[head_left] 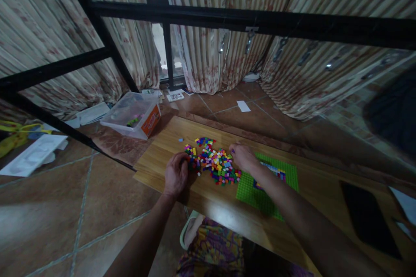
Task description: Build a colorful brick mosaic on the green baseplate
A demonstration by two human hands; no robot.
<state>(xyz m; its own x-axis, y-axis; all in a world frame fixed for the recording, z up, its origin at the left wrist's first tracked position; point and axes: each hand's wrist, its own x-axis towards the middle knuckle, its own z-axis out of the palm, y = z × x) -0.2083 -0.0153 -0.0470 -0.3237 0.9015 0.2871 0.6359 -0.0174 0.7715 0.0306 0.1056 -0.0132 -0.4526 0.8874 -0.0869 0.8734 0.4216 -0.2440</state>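
A loose pile of small toy bricks (218,162) in many colours lies on the wooden table. At its left edge is my left hand (176,174), fingers curled in against the bricks; whatever they hold is hidden. My right hand (243,156) is at the pile's right side, thumb and fingers pinched together, with a small dark blue brick showing at the tips. Beneath my right forearm lies a green studded baseplate (245,188). Rows of coloured bricks (280,174) are fixed on it as part of an outline, partly covered by the forearm.
One light blue brick (181,140) lies apart on the table (156,160). A dark flat slab (370,218) rests at the table's right. Beyond the left end, a clear plastic bin (125,127) stands on the floor. A black metal frame (208,15) crosses before the curtains.
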